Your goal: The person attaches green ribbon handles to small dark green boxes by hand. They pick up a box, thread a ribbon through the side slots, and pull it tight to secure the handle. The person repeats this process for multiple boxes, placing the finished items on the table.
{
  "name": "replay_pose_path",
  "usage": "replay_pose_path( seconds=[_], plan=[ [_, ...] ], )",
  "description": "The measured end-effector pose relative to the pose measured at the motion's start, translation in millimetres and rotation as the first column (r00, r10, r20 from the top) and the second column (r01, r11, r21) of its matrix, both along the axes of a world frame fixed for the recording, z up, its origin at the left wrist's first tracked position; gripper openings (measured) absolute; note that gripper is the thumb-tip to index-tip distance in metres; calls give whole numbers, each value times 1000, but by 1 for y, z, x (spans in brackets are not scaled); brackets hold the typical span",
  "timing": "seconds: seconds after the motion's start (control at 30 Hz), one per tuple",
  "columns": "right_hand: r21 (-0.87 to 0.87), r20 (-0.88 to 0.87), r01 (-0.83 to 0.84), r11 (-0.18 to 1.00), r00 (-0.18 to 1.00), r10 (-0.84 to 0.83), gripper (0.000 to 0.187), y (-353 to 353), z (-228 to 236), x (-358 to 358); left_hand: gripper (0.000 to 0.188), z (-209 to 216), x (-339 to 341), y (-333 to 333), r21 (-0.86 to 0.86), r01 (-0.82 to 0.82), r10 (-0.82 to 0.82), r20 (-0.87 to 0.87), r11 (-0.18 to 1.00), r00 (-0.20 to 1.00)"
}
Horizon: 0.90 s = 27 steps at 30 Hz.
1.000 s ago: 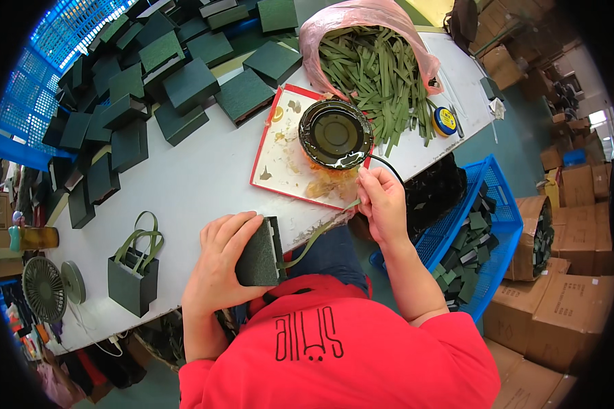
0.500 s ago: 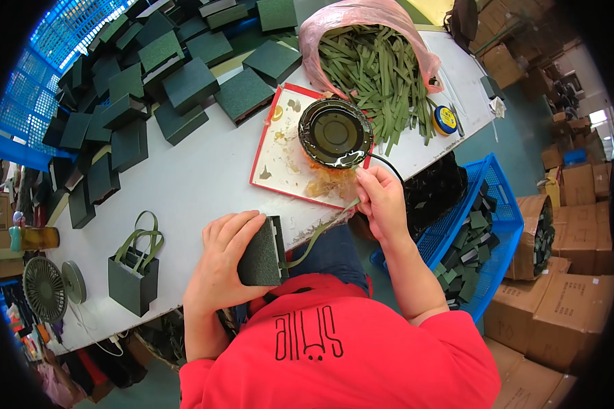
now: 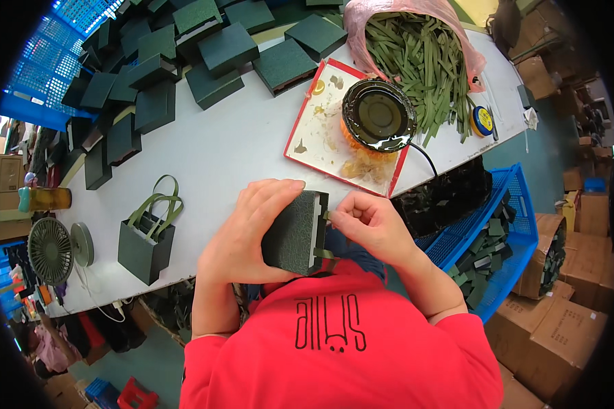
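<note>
Clamps a green gift bag (image 3: 290, 235) in the grip of the left hand (image 3: 242, 235). Pinches olive ribbon (image 3: 326, 215) at the bag's mouth with the right hand (image 3: 372, 226)

The camera sits on my head and looks steeply down, past my red shirt (image 3: 341, 334) at six o'clock. My left hand (image 3: 249, 232) and right hand (image 3: 375, 228) are close, near the middle. It sees wide, from the fan (image 3: 50, 252) at nine o'clock to brown boxes (image 3: 566, 334) at four.
</note>
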State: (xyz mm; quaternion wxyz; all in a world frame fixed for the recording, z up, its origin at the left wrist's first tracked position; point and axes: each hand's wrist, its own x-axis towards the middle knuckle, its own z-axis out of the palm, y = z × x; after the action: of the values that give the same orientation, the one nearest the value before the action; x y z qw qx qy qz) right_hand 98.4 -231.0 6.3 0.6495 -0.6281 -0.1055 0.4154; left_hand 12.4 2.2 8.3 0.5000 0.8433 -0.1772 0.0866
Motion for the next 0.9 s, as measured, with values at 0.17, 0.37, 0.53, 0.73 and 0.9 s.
replay_pose_path(
  seconds=[0.17, 0.37, 0.53, 0.73, 0.9],
  plan=[
    [5, 7, -2, 1000, 1000, 2, 16, 3, -1, 5, 102, 5, 3, 1, 19, 49, -49, -20, 999, 999],
    [-4, -18, -45, 999, 999, 45, 18, 4, 2, 7, 102, 6, 4, 0, 27, 63, -62, -5, 998, 998],
    [-40, 4, -107, 993, 994, 107, 18, 3, 6, 10, 100, 7, 3, 0, 46, 64, -64, -1, 997, 998],
    [-241, 258, -186, 953, 934, 247, 19, 4, 2, 12, 93, 10, 2, -2, 152, 82, -81, -8, 985, 997],
    [-120, 127, -165, 979, 975, 180, 18, 2, -4, 13, 91, 4, 1, -1, 134, 26, -26, -3, 991, 1000]
  ],
)
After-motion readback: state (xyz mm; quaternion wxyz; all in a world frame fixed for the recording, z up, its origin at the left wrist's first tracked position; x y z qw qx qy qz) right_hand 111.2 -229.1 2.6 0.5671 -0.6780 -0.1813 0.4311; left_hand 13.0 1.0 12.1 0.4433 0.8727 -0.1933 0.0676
